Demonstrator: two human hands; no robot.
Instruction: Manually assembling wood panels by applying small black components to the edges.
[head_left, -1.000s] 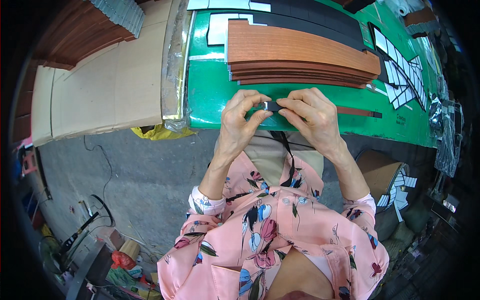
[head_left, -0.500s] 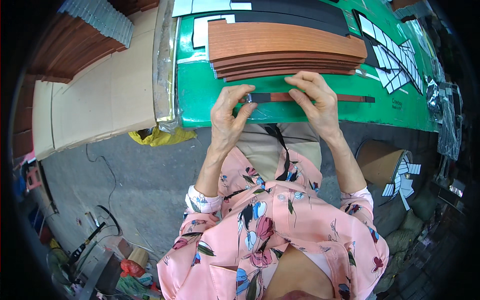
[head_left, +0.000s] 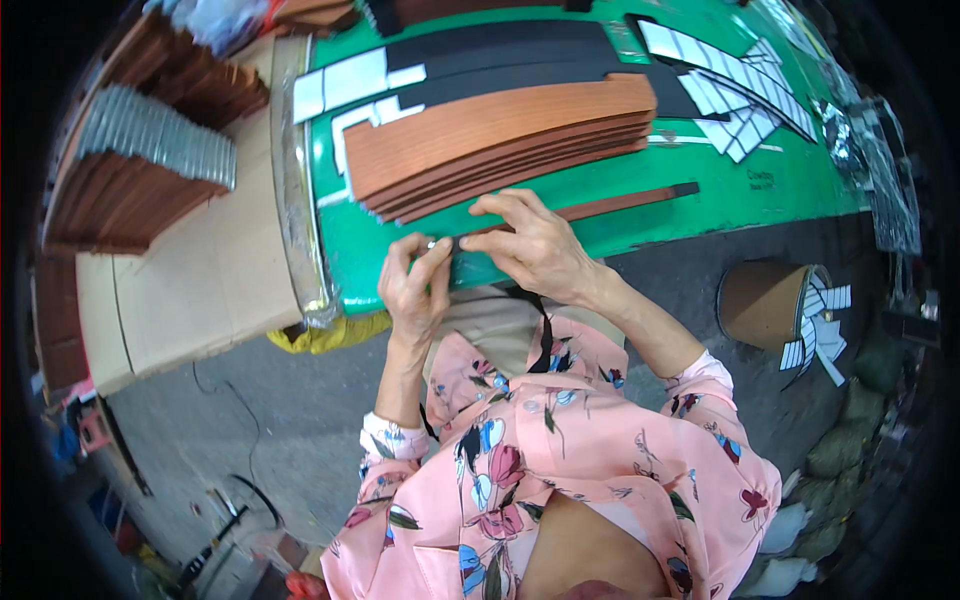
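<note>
A long, narrow wood-brown strip [head_left: 630, 205] with dark ends lies slanted along the near side of the green table. My left hand [head_left: 410, 296] pinches its left dark end between thumb and fingers, and a small shiny bit shows at the fingertips. Close beside it, my right hand [head_left: 545, 258] is bent over the strip, thumb and fingers closing on the same dark end. The fingers hide part of this end. Just beyond both hands sits a stack of curved wood-grain boards [head_left: 500, 135], its layers slightly fanned.
Black panels [head_left: 510, 55] and white-backed pieces [head_left: 340, 85] lie behind the stack on the green tabletop [head_left: 740, 205]. More white segmented pieces [head_left: 740, 100] rest at right. Left, cardboard [head_left: 200, 290] bears stacked brown parts [head_left: 120, 200]. A brown bin [head_left: 762, 305] stands on the floor.
My right hand has moved left along the strip to my left hand, which now pinches the end. The strip has tilted, its right end farther away. The view has shifted.
</note>
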